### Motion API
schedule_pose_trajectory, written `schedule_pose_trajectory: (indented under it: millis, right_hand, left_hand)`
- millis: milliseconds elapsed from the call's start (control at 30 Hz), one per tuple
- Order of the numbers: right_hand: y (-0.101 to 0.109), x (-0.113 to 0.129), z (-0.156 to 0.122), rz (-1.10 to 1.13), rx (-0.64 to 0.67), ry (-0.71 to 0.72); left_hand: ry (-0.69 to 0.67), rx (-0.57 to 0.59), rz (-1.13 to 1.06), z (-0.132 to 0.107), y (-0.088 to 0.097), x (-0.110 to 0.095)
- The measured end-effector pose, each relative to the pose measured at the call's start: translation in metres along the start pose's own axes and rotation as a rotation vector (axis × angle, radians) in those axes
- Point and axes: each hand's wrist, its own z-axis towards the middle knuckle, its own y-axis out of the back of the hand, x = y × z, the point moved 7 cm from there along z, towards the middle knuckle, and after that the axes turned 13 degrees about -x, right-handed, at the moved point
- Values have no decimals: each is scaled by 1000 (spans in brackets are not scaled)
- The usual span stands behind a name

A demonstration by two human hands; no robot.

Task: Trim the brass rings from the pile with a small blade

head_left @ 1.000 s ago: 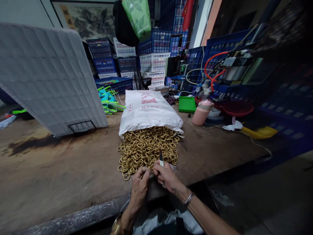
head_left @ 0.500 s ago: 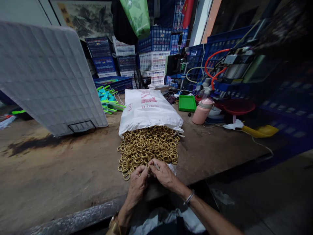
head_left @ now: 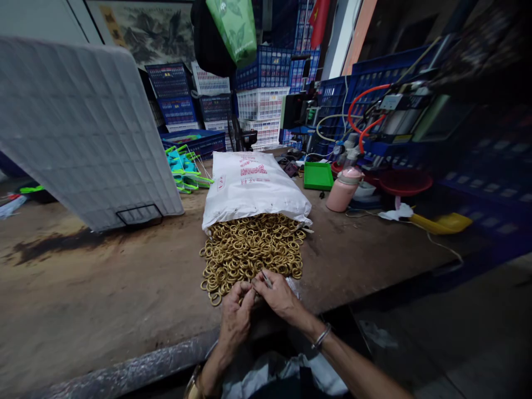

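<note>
Head view: a thin tool point(head_left: 266, 279) is gripped in the right hand point(head_left: 281, 295), with its fingers clamped around it. On the left hand point(head_left: 236, 315), just beside, thumb and fingers are drawn together; what is pinched there cannot be told. Gold rings point(head_left: 253, 246) are heaped beyond both hands, at the mouth of a white sack point(head_left: 253, 194) laid on the table point(head_left: 124, 310).

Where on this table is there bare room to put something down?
The widest bare patch of table lies left of the gold-coloured rings, in front of the white panel. A smaller one lies right of them, before the pink bottle. The middle is taken by the rings and white sack; the back right is crowded around the green tray.
</note>
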Motion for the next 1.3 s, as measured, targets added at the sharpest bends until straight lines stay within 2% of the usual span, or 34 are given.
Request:
schedule_pose_trajectory:
  millis: [67,133,333,433,533,633,733,833,1100,1300]
  right_hand:
    - [0,2,0,-27,-4,4]
    - [-1,3,0,-4,4,-13]
    - [-3,8,-3,77,20,-44]
    - [-4,7,-2,82,41,-31]
    - [1,5,-1,-5,4,0]
    - [5,10,-3,-210,-7,135]
    - [0,16,-11,-422,69,289]
    - [-3,17,-16,-594,100,347]
    - [-4,24,-18,-777,149,335]
    - [-6,17,-13,-842,144,335]
  left_hand:
    - [-66,-4,42,-1,1,-7]
    - [-70,14,48,-2,0,-13]
    - [161,128,-44,-9,-9,-13]
    - [222,156,-119,-11,-11,-11]
    - [230,135,-120,-10,-10,-8]
    - [238,82,-89,-8,-6,-4]
    - [211,53,-76,-5,-4,-2]
    - [167,48,-53,-4,-3,0]
    - [67,22,-33,-1,0,2]
    - [4,-8,41,-6,8,-5]
